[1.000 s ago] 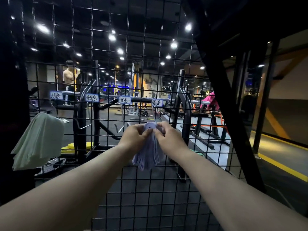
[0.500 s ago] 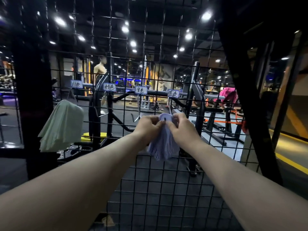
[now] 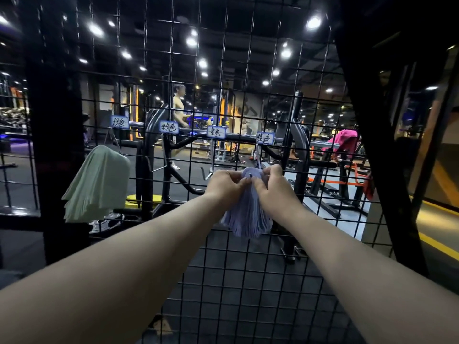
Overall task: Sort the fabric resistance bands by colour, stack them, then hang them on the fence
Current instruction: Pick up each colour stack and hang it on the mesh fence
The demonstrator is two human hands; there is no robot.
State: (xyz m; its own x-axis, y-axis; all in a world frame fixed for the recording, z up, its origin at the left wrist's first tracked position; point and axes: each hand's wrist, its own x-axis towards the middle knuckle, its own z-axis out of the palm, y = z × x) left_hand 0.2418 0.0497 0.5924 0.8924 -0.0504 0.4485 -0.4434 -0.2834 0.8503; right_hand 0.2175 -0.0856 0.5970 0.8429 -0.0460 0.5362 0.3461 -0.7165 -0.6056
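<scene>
Blue bands (image 3: 248,214): a folded stack held against the fence (image 3: 248,281), its top loop at a thin hook (image 3: 258,157) below the fourth label (image 3: 265,138). Whether the loop sits on the hook cannot be told. The loose ends hang fanned downward. Left hand (image 3: 224,186) and right hand (image 3: 270,184) meet at the top of the stack, each grip pinching the upper fold between thumb and fingers. Green bands (image 3: 96,184) hang on the fence well to the left, under the first label (image 3: 119,121). Gym machines stand behind the mesh.
</scene>
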